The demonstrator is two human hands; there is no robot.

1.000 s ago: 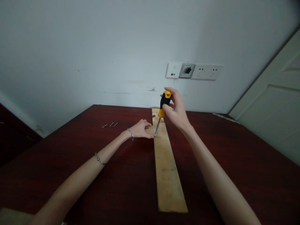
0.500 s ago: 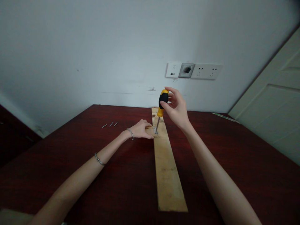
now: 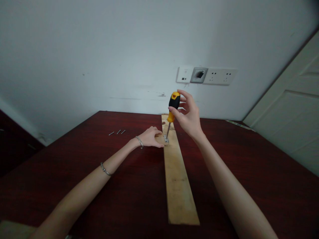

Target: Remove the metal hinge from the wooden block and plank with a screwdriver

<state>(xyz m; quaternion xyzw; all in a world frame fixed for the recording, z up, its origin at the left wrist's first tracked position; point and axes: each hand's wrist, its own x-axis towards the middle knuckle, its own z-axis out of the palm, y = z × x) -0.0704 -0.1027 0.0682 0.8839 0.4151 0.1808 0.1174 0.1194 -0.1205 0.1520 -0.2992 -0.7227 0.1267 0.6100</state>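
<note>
A long pale wooden board (image 3: pixel 178 179) lies on the dark red table, running away from me. On its far part sits a small metal bracket (image 3: pixel 165 138). My right hand (image 3: pixel 188 114) grips a yellow and black screwdriver (image 3: pixel 174 101) by its handle, fingertips around it. The shaft points down, slightly tilted, with its tip at the bracket. My left hand (image 3: pixel 151 137) is closed around a short wooden piece (image 3: pixel 159 138) that meets the board's left edge beside the bracket. Most of that piece is hidden by the hand.
Three screws or nails (image 3: pixel 118 132) lie on the table (image 3: pixel 134 176) to the left. A wall with sockets (image 3: pixel 219 76) rises behind the table's far edge. A white door (image 3: pixel 294 106) is at the right. Part of another pale piece (image 3: pixel 15 230) shows at the lower left.
The screwdriver's handle has risen slightly and turned in my right hand, and its tip has shifted a little on the bracket. My left hand stays on the short wooden piece.
</note>
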